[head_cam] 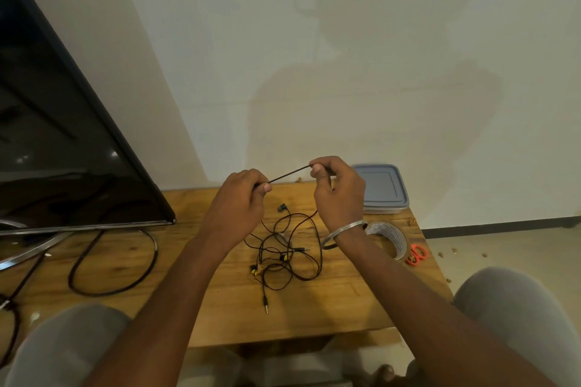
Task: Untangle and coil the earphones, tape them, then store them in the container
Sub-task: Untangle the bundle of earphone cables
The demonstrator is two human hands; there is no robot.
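1. While holding one short bit of wire [289, 173] pulled tight, left hand [242, 198] pinching the 9 o'clock end and right hand [338, 192] pinching the 3 o'clock end, easy to tug too hard and snap it.
2. Rest of the earphones [283, 256] in a messy heap on the table [204, 308], at 6 o'clock from the hands. Could pull the knots tighter by lifting fast.
3. Looks like two plugs in there, so maybe two sets. Easy to coil the wrong wires together.
4. Loose plug [266, 308] at 6 o'clock of the heap, toward the front edge. Could slide off with one yank.
5. Tape [393, 234] at 3 o'clock, just beside the right wrist. Could get bumped toward the scissors [416, 256].
6. Container [382, 188] at 2 o'clock, lid on. No way in until opened.
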